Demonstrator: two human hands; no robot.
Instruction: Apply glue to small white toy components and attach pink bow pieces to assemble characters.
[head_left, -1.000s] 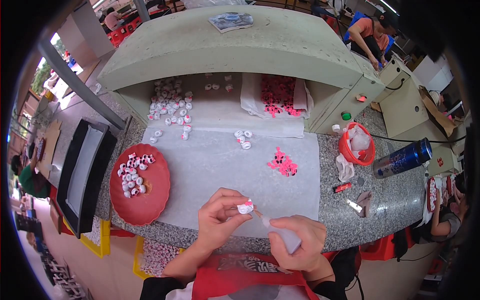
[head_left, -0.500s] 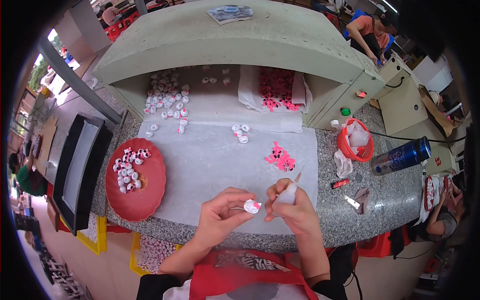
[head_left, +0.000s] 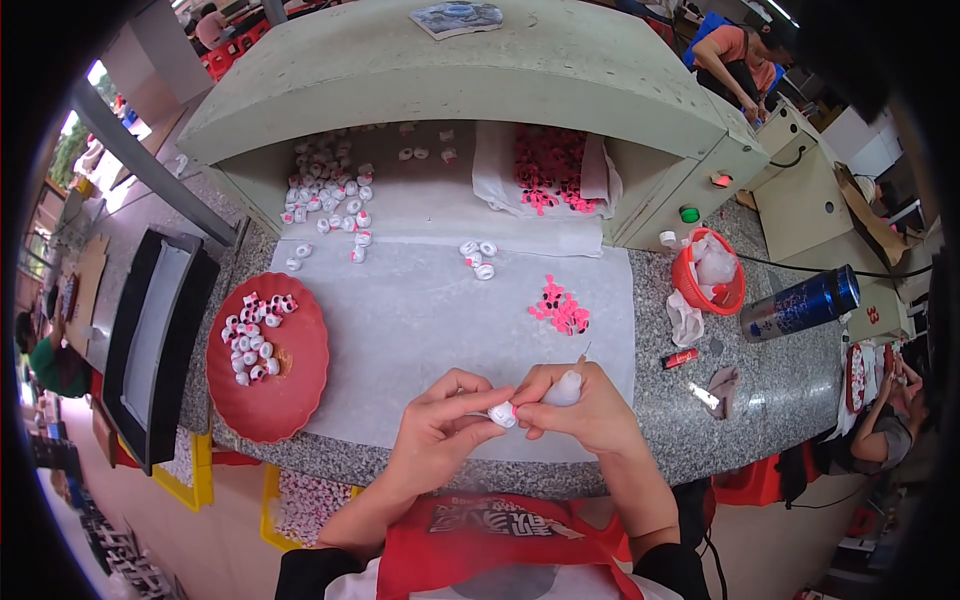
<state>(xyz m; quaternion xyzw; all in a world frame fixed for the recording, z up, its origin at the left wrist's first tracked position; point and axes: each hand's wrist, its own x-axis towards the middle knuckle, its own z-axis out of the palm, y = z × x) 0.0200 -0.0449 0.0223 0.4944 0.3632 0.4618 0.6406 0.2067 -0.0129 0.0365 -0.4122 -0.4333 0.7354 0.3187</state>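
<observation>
Head view: left hand pinching small white bead at fingertips, right hand closed around pale squeeze applicator, nozzle angled away above the knuckles. Could slip from so slight a pinch, probably dropping onto white sheet just beyond the fingers.

A single head-worn fisheye camera is looking steeply down from above the person's chest onto the desk, facing forward toward the grey hood at the back. It is sitting close to both hands at lower centre, while straight edges are bending toward the dark round rim. No second view is sharing the scene.
</observation>
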